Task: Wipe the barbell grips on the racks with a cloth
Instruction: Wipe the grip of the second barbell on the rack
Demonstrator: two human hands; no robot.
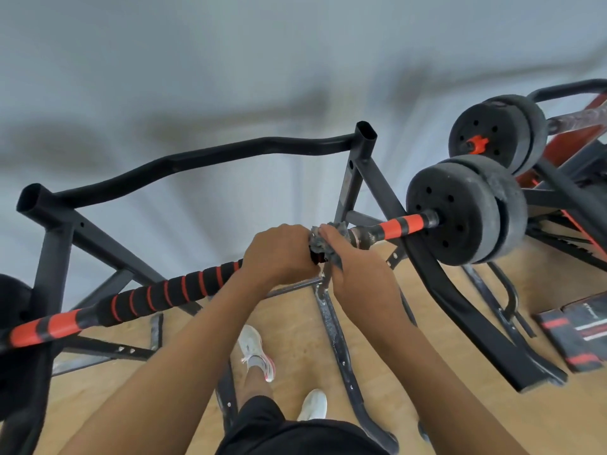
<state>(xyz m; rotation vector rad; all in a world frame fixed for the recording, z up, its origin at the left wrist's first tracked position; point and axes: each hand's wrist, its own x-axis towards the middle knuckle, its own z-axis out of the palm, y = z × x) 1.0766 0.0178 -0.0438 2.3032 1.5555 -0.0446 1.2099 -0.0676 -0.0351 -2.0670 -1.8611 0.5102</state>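
Pale wall (230, 60) behind, wood floor (427, 356) below. Black steel rack (197, 156) carries the barbell (147, 295) across it, so the bar sits at arm height and needs no lifting. Plates (453, 211) cap the bar end far right of the hold. Second barbell (492, 133) rests on another rack beyond them, well apart. Foam grip (170, 287), black with red rings, runs left from the hold toward the other bar end. Shoes (256, 353) stand on the floor under the hold.

Left hand (279, 251) curls round the bar at the foam's right end, likely to stop it rolling. Right hand (358, 277) sits just beside it on the right, fingers and thumb closed round the grey cloth (317, 241). The cloth is bunched round the bar between the two hands. Scuffed bare metal shows right of the cloth, then orange tape (400, 226).

Judgement: wiping is under way mid-bar. Cannot tell which stretches are already clean.
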